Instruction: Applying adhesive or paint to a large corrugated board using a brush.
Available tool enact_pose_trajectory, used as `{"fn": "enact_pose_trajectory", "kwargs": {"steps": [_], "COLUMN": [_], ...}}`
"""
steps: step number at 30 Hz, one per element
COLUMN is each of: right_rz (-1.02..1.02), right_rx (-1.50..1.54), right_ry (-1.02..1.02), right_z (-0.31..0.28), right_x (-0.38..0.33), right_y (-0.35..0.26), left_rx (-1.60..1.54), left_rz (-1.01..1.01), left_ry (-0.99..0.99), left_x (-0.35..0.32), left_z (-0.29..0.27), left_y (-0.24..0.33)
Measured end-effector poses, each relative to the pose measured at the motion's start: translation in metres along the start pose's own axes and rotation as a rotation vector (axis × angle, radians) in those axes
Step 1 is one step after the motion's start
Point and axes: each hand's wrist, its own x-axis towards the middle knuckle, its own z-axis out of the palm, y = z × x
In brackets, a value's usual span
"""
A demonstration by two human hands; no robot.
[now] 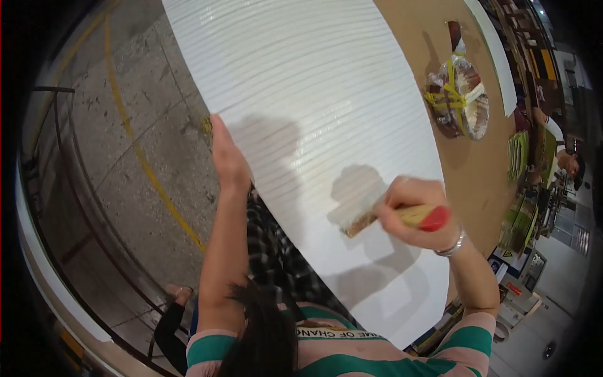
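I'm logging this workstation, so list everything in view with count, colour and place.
ribbed panel: one, white, lying across the table, centre.
paintbrush: one, pale wooden handle with red end, bristles on the panel, held in the right hand.
table: one, brown top, under and right of the panel.
plastic-wrapped bundle: one, clear wrap with yellow tie, on the table, upper right.
green stacked items: several, right edge, kind unclear.
floor line: one, yellow, on the grey concrete floor, left.
left hand: resting on the panel's left edge.
right hand: closed round the brush handle.
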Motion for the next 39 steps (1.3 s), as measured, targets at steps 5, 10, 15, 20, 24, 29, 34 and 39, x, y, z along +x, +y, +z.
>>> {"fn": "enact_pose_trajectory", "kwargs": {"steps": [5,10,15,20,24,29,34,39], "right_rz": [0.009,0.196,-0.015,0.402,0.36,0.035,0.219,0.057], "right_rx": [0.069,0.034,0.171,-0.047,0.286,0.127,0.165,0.073], "right_ry": [0.351,0.153,0.46,-0.104,0.134,0.247,0.058,0.279], "right_z": [-0.013,-0.036,-0.055,-0.065,-0.091,-0.07,-0.063,-0.084], "right_x": [0.047,0.072,0.152,0.082,0.104,0.159,0.132,0.161], "right_y": [0.03,0.023,0.044,0.044,0.007,0.022,0.026,0.026], "left_rx": [0.036,0.138,0.175,0.182,0.107,0.035,0.061,-1.312], "left_rz": [-0.007,-0.079,-0.086,-0.092,-0.101,-0.124,-0.092,-0.247], "left_ry": [-0.003,0.079,0.0,0.133,0.054,-0.051,-0.062,-0.303], "left_x": [0.008,0.001,0.003,0.0,0.0,0.002,0.002,0.009], "left_z": [-0.011,-0.013,-0.002,-0.012,-0.014,-0.021,-0.032,-0.065], "left_y": [-0.027,-0.008,-0.013,-0.01,-0.013,-0.024,-0.018,-0.041]}}
